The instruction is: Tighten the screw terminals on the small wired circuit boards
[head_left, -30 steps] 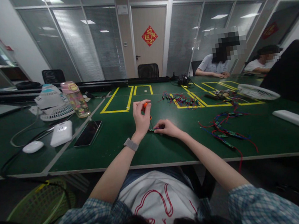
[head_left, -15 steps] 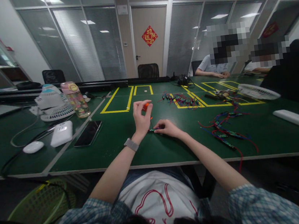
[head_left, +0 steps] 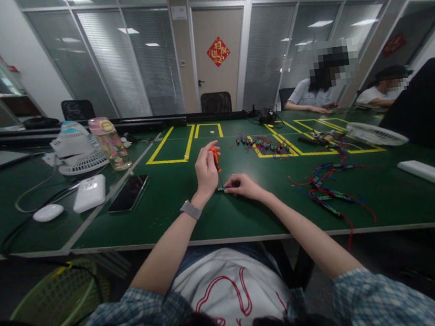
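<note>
My left hand (head_left: 206, 172) grips a small orange-handled screwdriver (head_left: 215, 159), held upright with its tip down on a small dark part (head_left: 221, 189) on the green table (head_left: 191, 208). My right hand (head_left: 243, 186) rests on the table just right of it, fingers pinched on that small part to hold it still. A grey watch is on my left wrist.
A black phone (head_left: 128, 193), white power bank (head_left: 89, 193), white mouse (head_left: 48, 212), desk fan (head_left: 76, 148) and pink-lidded bottle (head_left: 110, 144) lie to the left. Wired small boards (head_left: 325, 186) lie to the right, more (head_left: 266, 145) farther back. Two people sit at the far right. A green basket (head_left: 56, 304) is below left.
My left hand's fingers have shifted on the screwdriver handle, which now shows more upright. My right hand has stayed in place on the part.
</note>
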`<action>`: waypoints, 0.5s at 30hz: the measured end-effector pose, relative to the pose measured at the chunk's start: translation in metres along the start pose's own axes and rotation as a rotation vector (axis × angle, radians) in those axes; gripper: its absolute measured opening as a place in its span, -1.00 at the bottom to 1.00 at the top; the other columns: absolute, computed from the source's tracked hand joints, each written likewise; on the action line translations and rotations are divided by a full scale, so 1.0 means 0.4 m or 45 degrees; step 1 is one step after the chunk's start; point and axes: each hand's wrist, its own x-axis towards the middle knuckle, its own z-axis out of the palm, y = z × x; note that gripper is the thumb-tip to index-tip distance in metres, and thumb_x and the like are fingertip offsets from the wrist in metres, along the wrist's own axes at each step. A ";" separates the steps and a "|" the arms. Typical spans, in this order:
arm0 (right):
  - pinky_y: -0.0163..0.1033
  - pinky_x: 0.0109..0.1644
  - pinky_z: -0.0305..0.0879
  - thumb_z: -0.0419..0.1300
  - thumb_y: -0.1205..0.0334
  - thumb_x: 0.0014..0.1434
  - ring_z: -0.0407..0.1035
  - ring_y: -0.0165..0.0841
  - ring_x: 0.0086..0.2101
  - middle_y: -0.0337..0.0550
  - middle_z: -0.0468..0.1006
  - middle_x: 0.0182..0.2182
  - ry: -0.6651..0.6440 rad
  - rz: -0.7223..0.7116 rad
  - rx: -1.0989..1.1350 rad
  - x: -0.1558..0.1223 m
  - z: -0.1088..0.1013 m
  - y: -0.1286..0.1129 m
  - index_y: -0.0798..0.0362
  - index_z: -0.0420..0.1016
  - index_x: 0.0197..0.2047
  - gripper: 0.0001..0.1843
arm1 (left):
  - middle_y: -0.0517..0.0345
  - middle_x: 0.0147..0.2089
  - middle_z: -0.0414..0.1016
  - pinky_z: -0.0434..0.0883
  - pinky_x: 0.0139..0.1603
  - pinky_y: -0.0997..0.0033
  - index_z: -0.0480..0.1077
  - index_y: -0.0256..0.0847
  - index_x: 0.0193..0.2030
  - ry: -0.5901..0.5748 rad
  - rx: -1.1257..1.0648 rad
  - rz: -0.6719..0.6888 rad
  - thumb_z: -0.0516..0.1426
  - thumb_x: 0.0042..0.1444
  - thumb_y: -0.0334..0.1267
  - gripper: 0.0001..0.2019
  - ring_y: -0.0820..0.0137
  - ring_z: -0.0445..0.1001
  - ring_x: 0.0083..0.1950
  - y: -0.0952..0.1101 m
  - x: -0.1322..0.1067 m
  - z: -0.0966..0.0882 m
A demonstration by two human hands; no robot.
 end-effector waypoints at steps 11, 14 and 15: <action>-0.33 -0.38 0.21 0.34 0.23 0.00 0.32 -0.44 -0.50 -0.20 0.50 -0.50 -0.007 -0.010 -0.010 0.002 0.002 0.006 0.13 0.62 -0.29 -0.81 | 0.08 -0.13 0.43 0.38 -0.14 0.39 0.43 -0.12 -0.03 0.006 0.097 0.110 0.05 0.27 -0.25 -0.80 0.40 0.42 -0.14 0.019 0.004 -0.001; -0.33 -0.38 0.21 0.34 0.24 -0.01 0.31 -0.45 -0.50 -0.20 0.50 -0.49 -0.003 -0.014 -0.019 0.001 0.001 0.006 0.12 0.62 -0.29 -0.82 | 0.11 -0.19 0.39 0.36 -0.17 0.40 0.45 -0.11 -0.08 0.020 0.150 0.124 0.10 0.23 -0.27 -0.84 0.42 0.38 -0.20 0.025 0.004 -0.003; -0.33 -0.38 0.21 0.34 0.24 -0.01 0.31 -0.45 -0.50 -0.21 0.49 -0.50 -0.005 -0.014 -0.017 0.001 0.000 0.005 0.12 0.62 -0.29 -0.82 | 0.12 -0.20 0.38 0.35 -0.18 0.40 0.45 -0.11 -0.09 0.026 0.160 0.126 0.11 0.22 -0.27 -0.85 0.43 0.37 -0.21 0.026 0.004 -0.004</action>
